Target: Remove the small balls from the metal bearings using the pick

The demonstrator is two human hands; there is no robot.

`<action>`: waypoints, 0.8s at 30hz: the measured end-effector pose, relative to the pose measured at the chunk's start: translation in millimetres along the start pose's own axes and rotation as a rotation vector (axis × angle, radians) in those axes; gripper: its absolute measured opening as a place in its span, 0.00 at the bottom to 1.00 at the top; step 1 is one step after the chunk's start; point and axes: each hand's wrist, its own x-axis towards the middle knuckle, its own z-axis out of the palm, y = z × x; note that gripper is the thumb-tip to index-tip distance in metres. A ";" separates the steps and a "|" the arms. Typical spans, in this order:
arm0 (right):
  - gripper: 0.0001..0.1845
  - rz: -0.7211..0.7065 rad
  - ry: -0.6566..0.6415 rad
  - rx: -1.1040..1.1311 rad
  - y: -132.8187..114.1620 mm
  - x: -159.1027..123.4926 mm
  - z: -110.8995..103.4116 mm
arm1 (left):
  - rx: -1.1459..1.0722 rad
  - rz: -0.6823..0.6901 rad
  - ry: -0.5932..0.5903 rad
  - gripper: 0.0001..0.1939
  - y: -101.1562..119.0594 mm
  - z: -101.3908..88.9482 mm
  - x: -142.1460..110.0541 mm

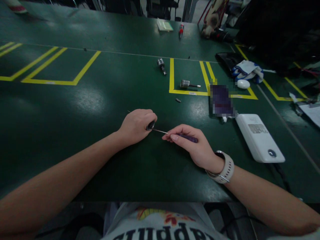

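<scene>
My left hand [137, 125] is closed around a round, dark metal part [150, 125], whose open-looking end faces right. Most of that part is hidden by the fingers; a thin tip sticks out on the hand's far left side. Between the thumb and fingers of my right hand [188, 138] is a screwdriver [188, 137] with a dark purple handle. Its thin shaft points left and reaches the end of the metal part; whether it sits in a screw cannot be made out. Beyond my hands lie two silver cylinders with narrow shafts, one [161, 63] farther back and another [185, 84] nearer.
A small dark chain-like piece [178, 100] lies ahead of my right hand. Rightward are a phone [222, 100], a white power bank [258, 138], a white oval case [243, 84] and a cloth [248, 70]. A red screwdriver [181, 30] lies at the back. Yellow tape marks the green table [50, 126].
</scene>
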 end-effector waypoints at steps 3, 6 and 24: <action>0.06 -0.009 0.033 0.035 3.3 -1.3 -1.0 | -0.007 -0.016 -0.006 0.07 -0.1 -0.1 -0.2; 0.05 -0.031 0.058 0.052 4.7 -1.9 -1.4 | -0.030 -0.028 -0.003 0.06 -0.3 0.2 -0.5; 0.06 -0.101 0.023 -0.146 -4.5 -2.5 0.1 | -0.032 -0.019 0.007 0.07 0.1 0.2 0.3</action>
